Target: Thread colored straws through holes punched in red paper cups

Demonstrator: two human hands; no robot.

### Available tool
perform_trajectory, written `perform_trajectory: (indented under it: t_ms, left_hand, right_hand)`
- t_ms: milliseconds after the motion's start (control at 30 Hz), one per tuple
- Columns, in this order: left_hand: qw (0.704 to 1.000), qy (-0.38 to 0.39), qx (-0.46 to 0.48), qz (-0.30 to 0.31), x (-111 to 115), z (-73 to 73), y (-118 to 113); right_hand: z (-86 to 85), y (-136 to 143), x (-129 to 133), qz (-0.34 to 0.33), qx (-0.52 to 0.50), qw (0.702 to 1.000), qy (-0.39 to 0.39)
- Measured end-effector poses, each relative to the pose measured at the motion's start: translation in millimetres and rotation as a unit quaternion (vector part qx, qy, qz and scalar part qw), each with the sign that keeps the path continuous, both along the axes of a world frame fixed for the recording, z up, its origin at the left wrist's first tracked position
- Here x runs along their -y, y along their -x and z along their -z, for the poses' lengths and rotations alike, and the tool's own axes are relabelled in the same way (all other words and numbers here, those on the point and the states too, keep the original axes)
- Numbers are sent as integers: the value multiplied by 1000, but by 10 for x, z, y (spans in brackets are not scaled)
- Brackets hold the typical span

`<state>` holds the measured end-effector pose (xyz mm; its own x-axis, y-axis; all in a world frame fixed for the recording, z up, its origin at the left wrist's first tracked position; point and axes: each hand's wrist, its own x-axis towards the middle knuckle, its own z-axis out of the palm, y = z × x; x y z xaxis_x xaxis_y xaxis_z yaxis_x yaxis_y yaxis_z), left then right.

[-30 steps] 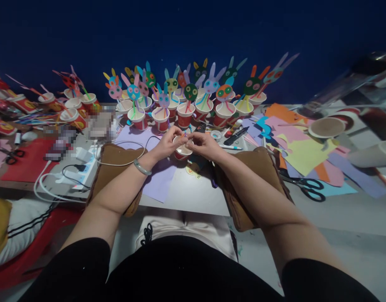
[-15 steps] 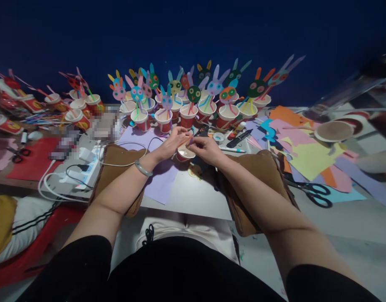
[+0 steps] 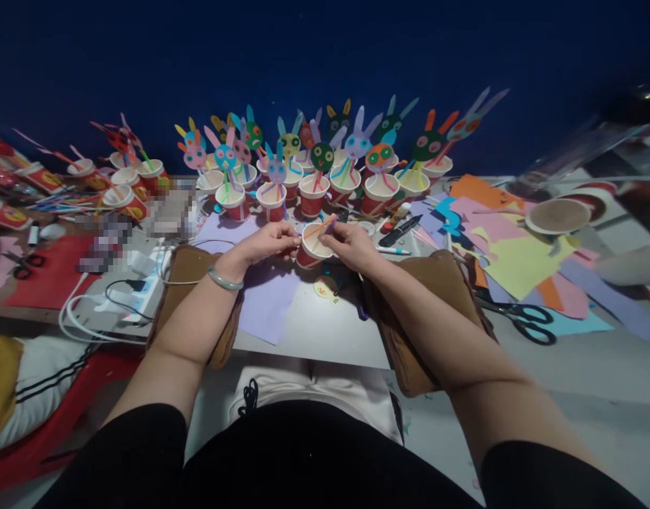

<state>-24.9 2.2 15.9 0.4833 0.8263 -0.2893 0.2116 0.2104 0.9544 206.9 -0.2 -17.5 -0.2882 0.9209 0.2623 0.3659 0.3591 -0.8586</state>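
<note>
In front of me a red-and-white paper cup (image 3: pixel 308 259) is held slightly above the table, mouth up. Across its mouth lies a thin orange strip (image 3: pixel 319 228), with a bit of purple by my right fingertips; its material is unclear. My right hand (image 3: pixel 352 244) is closed on the cup's right rim, thumb over the edge, close to the strip's end. From the left, my left hand (image 3: pixel 272 242) closes its fingertips at the cup's left side. Below the cup, a round yellow paper face (image 3: pixel 325 287) lies on the table.
Behind stand several paper cups (image 3: pixel 272 205) with colourful rabbit heads. Lilac paper (image 3: pixel 269 304) lies in front. Brown cushions (image 3: pixel 425 318) flank my forearms. At right are paper scraps (image 3: pixel 521 258) and black scissors (image 3: pixel 531 325); at left, a power strip (image 3: pixel 148 290) with cables.
My left hand has moved left and down from above the cup to its side. The cup has been raised a little, and the orange strip now shows across its mouth.
</note>
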Motion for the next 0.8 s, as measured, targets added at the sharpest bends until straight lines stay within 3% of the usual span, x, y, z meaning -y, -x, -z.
perform_trajectory:
  t_ms: [233, 433, 633, 800]
  left_hand:
    - [999, 36, -14, -25, 20, -21, -69]
    - [995, -66, -2, -78, 24, 87, -124]
    - [990, -132, 55, -8, 21, 133, -108]
    - [988, -92, 114, 53, -16, 103, -8]
  right_hand:
    - [1, 20, 48, 12, 57, 998, 13]
    - [-69, 64, 155, 34, 114, 993, -19]
    - [-125, 23, 108, 40, 114, 993, 15]
    - [-121, -4, 67, 41, 96, 994, 13]
